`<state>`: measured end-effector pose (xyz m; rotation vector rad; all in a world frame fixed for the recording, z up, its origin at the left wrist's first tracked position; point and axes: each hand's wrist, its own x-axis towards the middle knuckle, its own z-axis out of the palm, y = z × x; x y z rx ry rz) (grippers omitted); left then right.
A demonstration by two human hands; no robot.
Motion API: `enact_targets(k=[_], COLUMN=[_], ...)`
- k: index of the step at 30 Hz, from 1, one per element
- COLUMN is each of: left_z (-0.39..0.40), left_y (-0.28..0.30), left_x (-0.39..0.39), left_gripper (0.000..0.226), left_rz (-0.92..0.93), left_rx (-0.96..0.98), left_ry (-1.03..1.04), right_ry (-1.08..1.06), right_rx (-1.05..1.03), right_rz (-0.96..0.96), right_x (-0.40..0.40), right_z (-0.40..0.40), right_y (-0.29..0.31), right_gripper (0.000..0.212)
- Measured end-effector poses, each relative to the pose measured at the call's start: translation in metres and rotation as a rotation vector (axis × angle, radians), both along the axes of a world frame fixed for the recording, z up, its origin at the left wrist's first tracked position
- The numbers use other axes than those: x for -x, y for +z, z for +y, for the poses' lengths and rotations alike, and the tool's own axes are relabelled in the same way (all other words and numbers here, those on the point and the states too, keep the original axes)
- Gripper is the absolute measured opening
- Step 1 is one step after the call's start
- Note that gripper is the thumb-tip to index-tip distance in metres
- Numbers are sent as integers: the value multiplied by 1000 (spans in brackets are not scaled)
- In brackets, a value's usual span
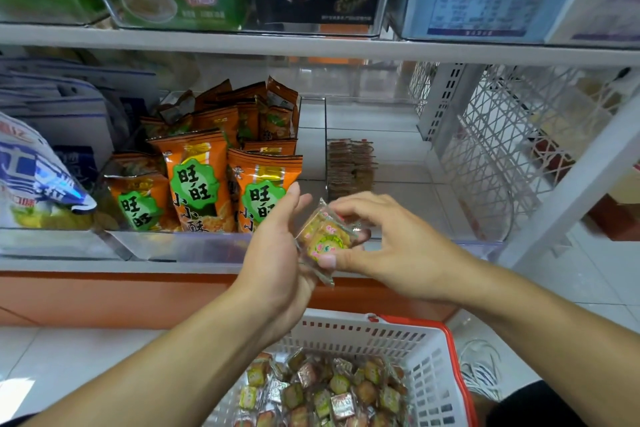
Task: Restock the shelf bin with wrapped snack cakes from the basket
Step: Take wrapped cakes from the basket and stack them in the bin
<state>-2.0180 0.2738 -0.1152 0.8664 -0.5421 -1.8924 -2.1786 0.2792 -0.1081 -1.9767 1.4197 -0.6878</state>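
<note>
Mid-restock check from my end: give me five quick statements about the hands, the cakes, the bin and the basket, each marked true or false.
1. Both hands hold wrapped snack cakes in front of the shelf. True: the right hand pinches them, and the left hand supports them from the side.
2. The white plastic basket with a red rim is empty. False: many wrapped cakes lie in it.
3. The clear shelf bin at the right already holds a row of brown-wrapped pieces at its left side. True.
4. The orange snack bags with green labels stand right of that bin. False: they stand left of it.
5. The held cakes are already inside the bin. False: they are at its front edge.
</note>
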Motion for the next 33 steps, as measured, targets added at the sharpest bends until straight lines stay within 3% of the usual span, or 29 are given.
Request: enact_targets(k=[3,6,9,13,17,22,27,33], left_z=[-2,-6,-9,-16,-22,-22,-21,-20], left_y=[-3,-8,-19,-30,-35,-46,-45,-42], left_x=[4,7,7,10,19,23,21,18], left_gripper=[57,48,17,41,66,72,77,76], left_rz=[-68,-321,-666,-874,-893,-946,-998,-1025], left_rx=[44,200,447,619,647,638,646,627], left_ry=[-34,25,156,167,23,-31,-39,-64], right_ry=[46,-161,-411,-499,-498,-577,-605,-635], right_rx=[-62,7,91,-75,-180,-219,-235,-215], right_rz=[-246,-435,-87,247,302,193,157,161], right_x=[2,18,46,70,66,60,52,55], right_z=[-5,-29,-63,-97,-125,-149,-160,-162], right_y=[5,7,-2,-38,-64,-75,-80,-86], right_gripper=[35,33,39,40,37,49,74,73])
